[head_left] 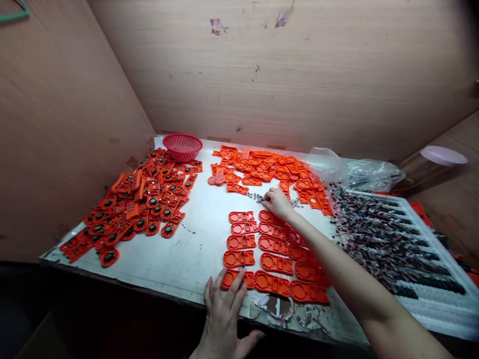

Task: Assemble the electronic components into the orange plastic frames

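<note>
My left hand (226, 311) lies at the table's front edge with its fingers spread, the fingertips over the nearest orange plastic housing (231, 279) of the left column. Farther back, my right hand (277, 202) reaches into a scatter of small metal parts (256, 197), thumb and fingers pinched together. What sits between those fingertips is too small to make out. Three columns of orange housings (275, 263) lie face up in front of me, their round recesses showing. My right forearm hides part of the right column.
At the left spreads a heap of orange housings with black round parts (152, 200), near a red mesh basket (182, 147). More orange housings (262, 167) are piled at the back. A white tray (430, 234) of wired dark parts (385, 239) stands right, beside a plastic bag (374, 174).
</note>
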A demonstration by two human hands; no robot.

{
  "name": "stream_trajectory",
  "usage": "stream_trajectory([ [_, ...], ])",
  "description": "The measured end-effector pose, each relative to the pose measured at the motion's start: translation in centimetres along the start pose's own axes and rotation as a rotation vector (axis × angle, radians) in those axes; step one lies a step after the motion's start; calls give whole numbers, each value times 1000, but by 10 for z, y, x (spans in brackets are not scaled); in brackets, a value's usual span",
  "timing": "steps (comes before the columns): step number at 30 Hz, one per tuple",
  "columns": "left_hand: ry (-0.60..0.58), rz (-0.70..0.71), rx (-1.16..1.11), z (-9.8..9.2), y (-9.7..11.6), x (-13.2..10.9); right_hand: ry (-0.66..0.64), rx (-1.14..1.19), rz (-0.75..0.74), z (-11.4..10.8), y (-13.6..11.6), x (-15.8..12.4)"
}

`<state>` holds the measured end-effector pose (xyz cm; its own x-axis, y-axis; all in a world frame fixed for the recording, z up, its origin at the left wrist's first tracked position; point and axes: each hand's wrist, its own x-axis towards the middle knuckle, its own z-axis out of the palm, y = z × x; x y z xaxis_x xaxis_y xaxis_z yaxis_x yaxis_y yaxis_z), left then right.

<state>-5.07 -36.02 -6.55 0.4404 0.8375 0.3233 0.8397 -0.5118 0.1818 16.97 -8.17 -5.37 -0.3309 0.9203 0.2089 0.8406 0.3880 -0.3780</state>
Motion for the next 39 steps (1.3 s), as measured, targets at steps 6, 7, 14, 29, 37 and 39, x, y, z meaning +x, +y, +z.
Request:
stream_trajectory([
  [6, 88, -111, -188, -14, -1, 27, -23, 3, -105, -8, -18, -8],
  [7, 142, -171, -289, -15, -1, 39, -26, 16, -127, -14, -25, -18],
  [14, 114, -575, -1344, 3, 13, 118, 75, 270, -279, -55, -77, -134],
  [29, -206, -63, -296, 39, -1, 184, 190, 48, 14, -11, 7, -79],
  [37, -255, -30, -208, 52, -5, 179, 104, -112, -24, 1, 12, -74],
  [39, -257, -28, -209, 52, -5, 180, 65, -150, -36, -1, 8, -73],
])
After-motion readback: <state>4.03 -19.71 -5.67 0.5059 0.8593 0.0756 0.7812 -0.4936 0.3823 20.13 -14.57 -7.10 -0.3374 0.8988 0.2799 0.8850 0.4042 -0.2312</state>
